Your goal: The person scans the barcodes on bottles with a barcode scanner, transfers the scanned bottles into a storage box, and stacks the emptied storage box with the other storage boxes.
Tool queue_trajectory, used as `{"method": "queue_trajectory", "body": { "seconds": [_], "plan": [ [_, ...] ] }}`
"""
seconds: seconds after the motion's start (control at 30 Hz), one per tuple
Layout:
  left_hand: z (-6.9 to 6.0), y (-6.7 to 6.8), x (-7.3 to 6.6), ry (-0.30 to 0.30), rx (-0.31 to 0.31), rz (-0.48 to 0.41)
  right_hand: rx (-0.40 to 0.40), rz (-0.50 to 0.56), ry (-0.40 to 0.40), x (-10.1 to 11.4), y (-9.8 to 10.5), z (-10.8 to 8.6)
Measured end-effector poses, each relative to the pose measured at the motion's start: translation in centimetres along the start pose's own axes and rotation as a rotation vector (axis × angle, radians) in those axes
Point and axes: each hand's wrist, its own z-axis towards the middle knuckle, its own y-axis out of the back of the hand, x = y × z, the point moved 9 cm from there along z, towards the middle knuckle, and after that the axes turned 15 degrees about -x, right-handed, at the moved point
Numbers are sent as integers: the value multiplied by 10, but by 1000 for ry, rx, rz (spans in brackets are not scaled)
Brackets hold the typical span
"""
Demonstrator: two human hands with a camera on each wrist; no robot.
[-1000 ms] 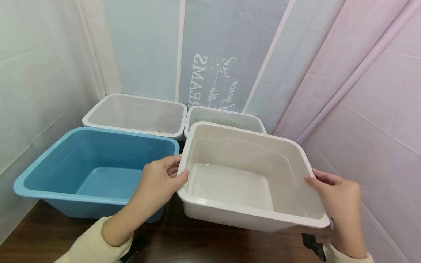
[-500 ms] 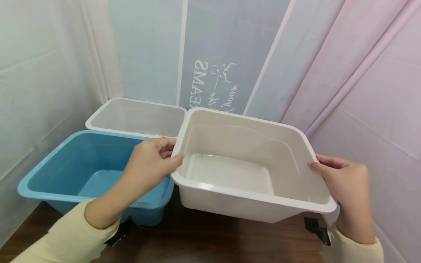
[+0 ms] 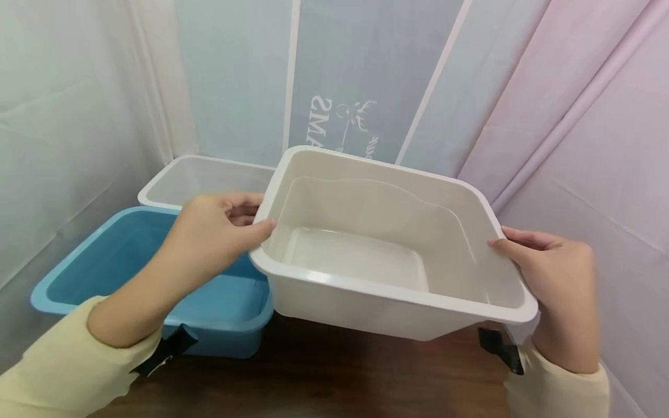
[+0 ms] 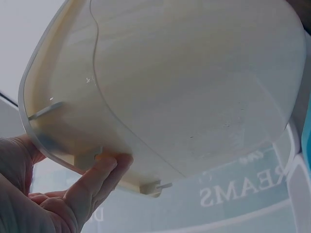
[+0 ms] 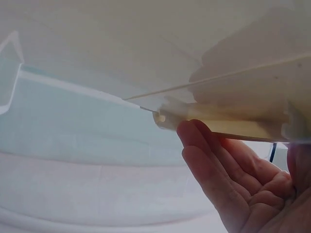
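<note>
An off-white plastic basin (image 3: 387,203) hangs above the dark wooden table, tilted, with its inside facing me. My left hand (image 3: 225,223) grips its left rim, thumb over the inner edge and fingers beneath. On the opposite rim, my right hand (image 3: 554,270) pinches the edge the same way. From below, the left wrist view shows the basin's underside (image 4: 194,87) with the left fingers (image 4: 90,187) under the rim. The right fingers (image 5: 209,160) lie beneath the rim in the right wrist view. The basin's interior holds nothing that shows.
A blue basin (image 3: 230,305) stands on the table (image 3: 334,371) at the left, partly behind my left arm. Behind it is a white basin (image 3: 204,177), partly covered. Fabric curtains (image 3: 235,75) close off the back and both sides.
Both hands have raised the off-white basin and shifted it slightly left. It now covers the back right basin, seen a second ago, and more of the back left one.
</note>
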Motion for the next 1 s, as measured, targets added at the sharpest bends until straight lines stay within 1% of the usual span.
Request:
{"method": "queue_trajectory", "body": {
  "seconds": [0.1,0.2,0.27,0.37,0.47,0.67,0.87,1.0],
  "plan": [
    [4,9,3,13,-4,9,10,27,15,8,-8,-1],
    [8,19,9,45,-14,6,8,48,30,17,-16,-3],
    [10,26,14,62,-33,11,8,55,37,23,-21,-5],
    [15,36,20,67,-65,20,6,70,42,29,-27,-8],
    [19,46,26,55,-93,45,21,94,37,35,-32,-12],
    [30,59,36,65,-96,23,37,149,6,44,-41,-17],
    [41,70,47,75,-112,46,8,113,67,60,-50,-22],
    [46,79,55,82,-120,51,2,103,83,68,-57,-27]
  ]
}}
